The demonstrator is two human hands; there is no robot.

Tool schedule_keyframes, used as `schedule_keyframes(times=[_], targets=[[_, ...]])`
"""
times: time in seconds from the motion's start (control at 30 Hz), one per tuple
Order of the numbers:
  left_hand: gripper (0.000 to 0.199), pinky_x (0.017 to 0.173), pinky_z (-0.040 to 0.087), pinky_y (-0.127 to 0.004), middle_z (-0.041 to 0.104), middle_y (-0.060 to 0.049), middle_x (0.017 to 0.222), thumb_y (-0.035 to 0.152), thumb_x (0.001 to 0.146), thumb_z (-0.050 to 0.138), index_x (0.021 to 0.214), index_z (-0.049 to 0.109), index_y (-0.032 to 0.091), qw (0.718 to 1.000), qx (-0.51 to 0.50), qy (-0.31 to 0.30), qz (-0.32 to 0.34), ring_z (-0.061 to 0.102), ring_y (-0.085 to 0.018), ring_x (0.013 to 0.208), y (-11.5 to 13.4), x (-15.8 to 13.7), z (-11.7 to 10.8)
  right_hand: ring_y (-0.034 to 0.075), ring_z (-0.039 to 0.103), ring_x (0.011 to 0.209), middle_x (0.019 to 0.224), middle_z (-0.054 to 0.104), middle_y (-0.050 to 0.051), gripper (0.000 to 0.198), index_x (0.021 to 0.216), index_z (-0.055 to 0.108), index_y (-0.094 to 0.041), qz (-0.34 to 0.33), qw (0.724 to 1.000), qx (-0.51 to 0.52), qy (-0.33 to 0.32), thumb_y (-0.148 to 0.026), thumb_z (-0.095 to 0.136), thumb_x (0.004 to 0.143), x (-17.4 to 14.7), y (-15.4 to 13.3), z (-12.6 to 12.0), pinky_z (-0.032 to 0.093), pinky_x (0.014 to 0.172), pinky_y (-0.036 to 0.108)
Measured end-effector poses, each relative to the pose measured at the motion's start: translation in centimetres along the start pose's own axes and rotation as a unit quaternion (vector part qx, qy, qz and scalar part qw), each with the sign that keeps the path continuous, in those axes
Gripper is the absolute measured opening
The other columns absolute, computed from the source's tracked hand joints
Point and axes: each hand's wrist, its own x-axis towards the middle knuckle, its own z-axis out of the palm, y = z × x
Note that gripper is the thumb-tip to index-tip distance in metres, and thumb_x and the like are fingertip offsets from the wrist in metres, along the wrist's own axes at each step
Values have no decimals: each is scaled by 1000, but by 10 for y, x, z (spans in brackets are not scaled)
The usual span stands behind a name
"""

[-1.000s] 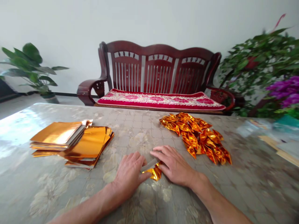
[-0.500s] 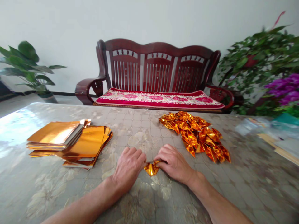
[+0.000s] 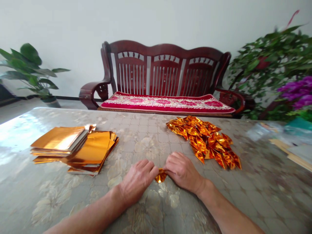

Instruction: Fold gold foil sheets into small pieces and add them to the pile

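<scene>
folded piece of gold foil paper [image 3: 161,176] at centre, on the table between the two hands; clock directions are taken from it. the left hand [image 3: 139,179], at nine o'clock, curls its fingers over one end; its thumb is hidden, so whether it pinches cannot be told. the right hand [image 3: 181,169], at three o'clock, pinches the opposite end between its fingertips. both hands mask the piece's ends. between nine and ten o'clock, stacks of flat gold sheets [image 3: 91,151] overlap unevenly, grey undersides showing at some edges. at two o'clock, just beyond the right hand, a heap of pointed folded pieces [image 3: 202,136]; farther out, between two and three, clear plastic bags [image 3: 264,131]. the table [image 3: 136,217] bears a grey-beige floral, latticed covering, glossy with glare at its far left corner. at twelve, a dark red wooden bench [image 3: 165,76] with a red-and-white patterned seat cover [image 3: 163,102]; potted plant [image 3: 31,66] at ten, trailing foliage [image 3: 270,58] and purple flowers [image 3: 298,92] at two; pale wall [image 3: 156,19] behind.
</scene>
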Motion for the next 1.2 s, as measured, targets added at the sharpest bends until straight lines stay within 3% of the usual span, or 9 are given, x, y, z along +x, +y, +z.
schedule_keyframes(times=[0.2, 0.37, 0.47, 0.57, 0.67, 1.0, 1.1, 1.2], targets=[[5, 73, 43, -33, 61, -2, 92, 16, 95, 57, 95, 55, 21, 1000, 8, -18, 20, 54, -20, 84, 5, -4, -5, 18, 47, 75, 75, 58, 3, 24, 83, 67, -20, -40, 999, -11, -31, -21, 48, 98, -1, -2, -6, 32, 68, 33], [10, 70, 40, -35, 59, -4, 86, 17, 96, 52, 88, 56, 20, 999, 32, -4, 7, 54, -21, 81, 16, -8, 1, 17, 49, 72, 74, 60, 2, 26, 77, 67, -20, -30, 999, 11, -27, -26, 52, 97, 0, -2, -8, 34, 69, 32], [14, 69, 39, -36, 59, -4, 85, 21, 99, 48, 88, 57, 20, 999, 36, 16, -4, 54, -22, 81, 20, -8, 5, 16, 51, 73, 73, 59, 1, 26, 72, 65, -20, 10, 999, 30, -20, -26, 56, 96, 0, -2, -5, 35, 68, 30], [14, 70, 39, -36, 60, -4, 88, 22, 100, 48, 89, 58, 21, 999, 36, 20, -20, 54, -21, 82, 20, -6, 6, 15, 54, 78, 80, 61, 0, 12, 79, 64, -21, 81, 994, 66, -32, -28, 69, 88, 2, -3, -3, 38, 69, 27], [13, 71, 39, -35, 61, -3, 89, 24, 100, 49, 91, 59, 22, 999, 32, 14, -25, 54, -21, 83, 20, -4, 6, 16, 54, 80, 83, 61, -1, 16, 79, 61, -21, 139, 987, 71, -48, -28, 75, 82, 4, -5, -6, 38, 69, 27], [13, 75, 41, -36, 63, -3, 89, 31, 97, 54, 91, 60, 22, 997, -6, 8, -80, 56, -23, 85, 19, -1, 4, 14, 54, 71, 75, 62, -3, 17, 78, 54, -22, 213, 970, 103, -63, -19, 71, 79, 5, -17, -10, 32, 62, 26], [11, 77, 42, -36, 63, -3, 90, 31, 95, 57, 90, 60, 22, 994, -43, 14, -98, 57, -23, 85, 17, -1, 5, 13, 56, 66, 72, 62, -5, 14, 81, 55, -23, 248, 954, 168, -30, -14, 65, 78, 6, -20, -4, 33, 59, 24], [7, 82, 44, -37, 63, -3, 95, 28, 91, 61, 94, 59, 22, 984, -110, 48, -130, 58, -23, 90, 16, 0, 4, 13, 57, 63, 70, 61, -6, 18, 90, 56, -24, 269, 934, 231, 49, -12, 62, 77, 8, -27, 2, 39, 60, 24]])
